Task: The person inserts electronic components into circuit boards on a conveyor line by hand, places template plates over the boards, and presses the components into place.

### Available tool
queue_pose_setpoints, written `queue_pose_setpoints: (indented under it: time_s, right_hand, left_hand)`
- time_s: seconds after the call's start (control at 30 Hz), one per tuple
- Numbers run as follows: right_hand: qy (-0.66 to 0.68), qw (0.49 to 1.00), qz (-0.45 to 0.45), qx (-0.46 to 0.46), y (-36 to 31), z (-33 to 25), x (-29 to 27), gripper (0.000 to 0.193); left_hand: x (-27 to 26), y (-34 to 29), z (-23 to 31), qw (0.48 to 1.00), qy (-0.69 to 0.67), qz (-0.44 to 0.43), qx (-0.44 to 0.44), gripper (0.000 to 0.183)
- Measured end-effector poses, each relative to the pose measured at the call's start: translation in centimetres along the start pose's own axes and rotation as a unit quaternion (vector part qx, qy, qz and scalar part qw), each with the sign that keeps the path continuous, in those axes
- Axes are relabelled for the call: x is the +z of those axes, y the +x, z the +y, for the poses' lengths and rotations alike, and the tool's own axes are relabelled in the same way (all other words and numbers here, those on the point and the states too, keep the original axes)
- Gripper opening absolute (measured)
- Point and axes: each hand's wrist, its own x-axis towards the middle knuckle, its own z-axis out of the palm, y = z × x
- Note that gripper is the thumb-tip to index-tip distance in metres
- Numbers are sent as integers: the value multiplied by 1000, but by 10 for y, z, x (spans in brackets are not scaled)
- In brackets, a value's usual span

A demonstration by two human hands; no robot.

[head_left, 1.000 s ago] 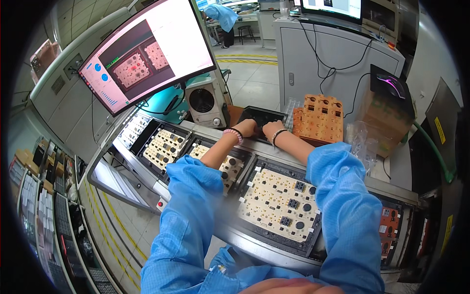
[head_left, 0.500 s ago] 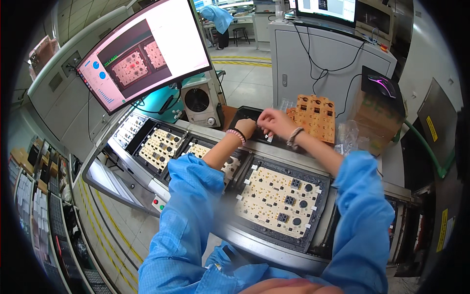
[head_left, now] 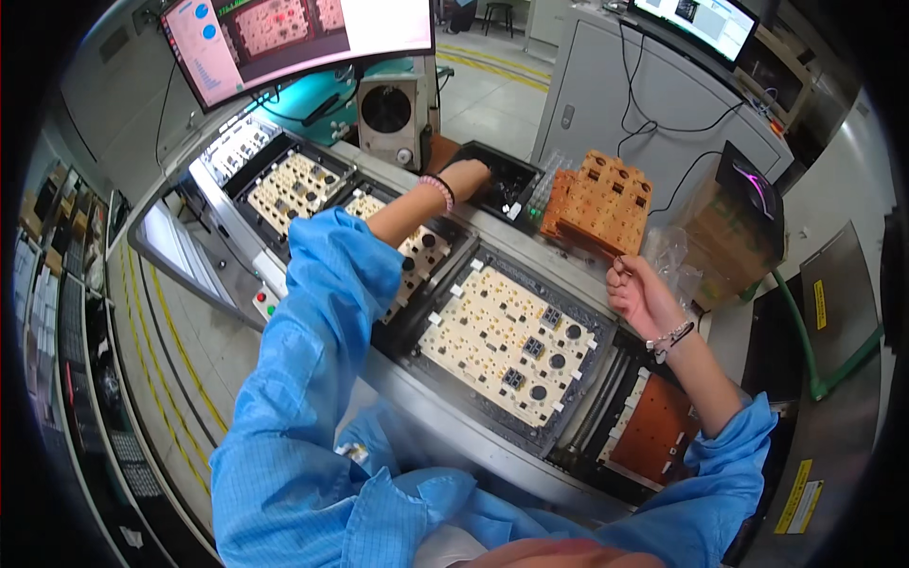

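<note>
My left hand [head_left: 466,177] reaches into the left side of a small black tray [head_left: 525,223] with small dark parts in it; the back of the hand hides its fingers. My right hand [head_left: 644,295] is raised, palm partly showing, near the lower right corner of a stack of orange-brown boards [head_left: 606,194]. Its fingers are curled in a pinch, and what they hold, if anything, is too small to make out. Below and between my arms, a cream circuit board [head_left: 483,331] with round black parts and square display parts lies in a dark frame [head_left: 421,355] on the conveyor.
More populated boards [head_left: 289,194] sit in frames up the line to the left. A red-brown board [head_left: 653,426] lies under my right forearm. Beyond are a monitor [head_left: 312,38], a fan unit [head_left: 388,114], clear plastic wrap [head_left: 668,256], and a cardboard box [head_left: 724,222] with a mouse [head_left: 753,185].
My hands, close together over the black tray before, are now apart. The right has come back toward me and right; the left stays at the tray. The view has tilted downward.
</note>
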Motion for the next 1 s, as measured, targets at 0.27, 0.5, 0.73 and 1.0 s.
queue_pose_setpoints:
  time_s: [0.27,0.5,0.73,1.0]
  right_hand:
    - [-255,965,-24,-46,-23,2,-7,16]
    - [-162,985,-50,22,-36,12,-28,19]
    - [-319,948,-18,1,-40,25,-23,20]
    - [-352,934,48,-46,-46,25,-39,24]
  left_hand:
    - [2,1,-23,999,19,24,13,10]
    - [-15,-2,18,978,-89,158,102,13]
    - [-42,-36,177,913,-235,79,323,26]
    - [-25,-65,216,860,-318,-15,398,13]
